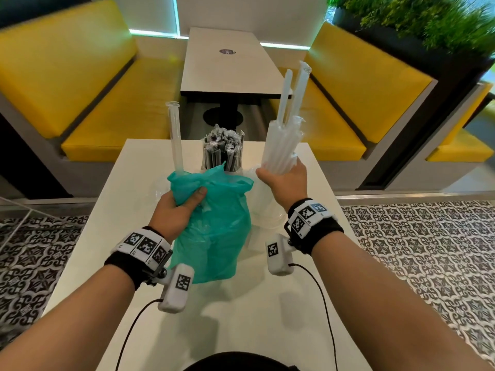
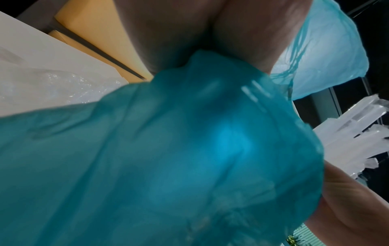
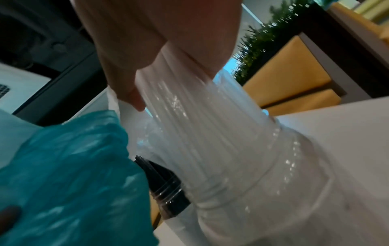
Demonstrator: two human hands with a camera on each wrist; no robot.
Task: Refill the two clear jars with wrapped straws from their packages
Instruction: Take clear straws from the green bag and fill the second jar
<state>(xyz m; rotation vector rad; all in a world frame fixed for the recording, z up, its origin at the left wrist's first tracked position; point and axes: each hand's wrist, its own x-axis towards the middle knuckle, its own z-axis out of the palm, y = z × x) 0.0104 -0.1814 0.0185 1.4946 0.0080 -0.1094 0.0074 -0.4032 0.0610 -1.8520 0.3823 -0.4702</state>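
My left hand grips the gathered top of a teal plastic bag standing mid-table; the bag fills the left wrist view. My right hand holds a thick bundle of white wrapped straws upright, a few sticking out higher. In the right wrist view the straws' lower ends sit inside the mouth of a clear jar. That jar shows faintly between the bag and my right wrist. Behind the bag stands a second jar packed with black wrapped straws.
One clear wrapped straw rises behind the bag's left side, its base hidden. Crinkled clear plastic lies on the white table left of the bag. Yellow benches and another table lie beyond; patterned floor on both sides.
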